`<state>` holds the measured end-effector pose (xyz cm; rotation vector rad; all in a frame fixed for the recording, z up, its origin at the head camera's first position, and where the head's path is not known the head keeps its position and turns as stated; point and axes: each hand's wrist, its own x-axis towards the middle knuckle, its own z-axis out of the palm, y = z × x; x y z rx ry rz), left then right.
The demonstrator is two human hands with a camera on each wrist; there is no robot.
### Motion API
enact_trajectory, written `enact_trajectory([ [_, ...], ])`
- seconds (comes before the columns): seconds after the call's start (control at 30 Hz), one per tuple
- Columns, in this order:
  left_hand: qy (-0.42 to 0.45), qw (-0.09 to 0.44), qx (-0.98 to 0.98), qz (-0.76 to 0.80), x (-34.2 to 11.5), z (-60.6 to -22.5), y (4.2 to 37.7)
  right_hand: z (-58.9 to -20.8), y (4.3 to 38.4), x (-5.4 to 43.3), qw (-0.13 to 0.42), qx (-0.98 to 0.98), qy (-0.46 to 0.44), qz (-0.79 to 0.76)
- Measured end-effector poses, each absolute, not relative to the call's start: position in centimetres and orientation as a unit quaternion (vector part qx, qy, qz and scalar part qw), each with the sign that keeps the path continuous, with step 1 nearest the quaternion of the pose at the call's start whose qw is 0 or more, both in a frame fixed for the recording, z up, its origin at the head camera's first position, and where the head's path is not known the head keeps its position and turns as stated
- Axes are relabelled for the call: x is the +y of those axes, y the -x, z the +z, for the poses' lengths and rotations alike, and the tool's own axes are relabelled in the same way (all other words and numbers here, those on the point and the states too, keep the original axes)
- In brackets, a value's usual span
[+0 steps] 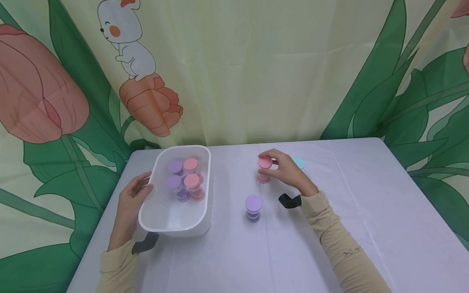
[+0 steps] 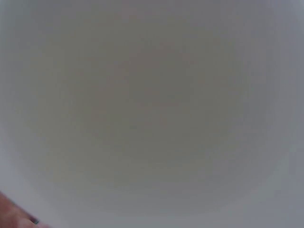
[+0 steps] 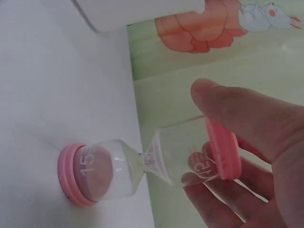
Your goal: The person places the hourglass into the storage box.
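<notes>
My right hand point(image 1: 283, 169) pinches a pink-capped hourglass point(image 1: 263, 178) by its top cap, thumb on one side and fingers on the other. In the right wrist view that hourglass point(image 3: 142, 164) has clear glass, pink sand in the bulb at its lower cap and the number 15 printed on it. My left hand point(image 1: 132, 201) holds the left side of a white plastic bin point(image 1: 172, 217), thumb at the rim. Inside the bin stand two pink hourglasses point(image 1: 193, 183) and two purple ones point(image 1: 176, 183). The bin's wall point(image 2: 152, 114) fills the left wrist view, blurred.
A purple hourglass point(image 1: 253, 205) stands on the white-covered table point(image 1: 227, 260) in front of the right hand. Behind that hand a light blue cap point(image 1: 299, 162) shows, partly hidden. A printed curtain point(image 1: 249, 73) hangs behind the table's far edge.
</notes>
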<state>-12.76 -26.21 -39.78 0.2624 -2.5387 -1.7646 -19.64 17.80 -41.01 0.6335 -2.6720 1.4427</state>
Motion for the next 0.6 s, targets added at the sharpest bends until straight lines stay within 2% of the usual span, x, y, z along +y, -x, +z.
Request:
enact_trajectory([
  [0.33,-0.082,0.016,-0.817,-0.571,-26.3,-39.8,12.7,-41.0,19.9,17.5,0.032,-0.869,-0.206,0.449],
  [0.6,-0.087,0.011,-0.817,-0.57,-26.4,-39.8,12.7,-39.1,20.1,16.7,0.047,-0.864,-0.22,0.45],
])
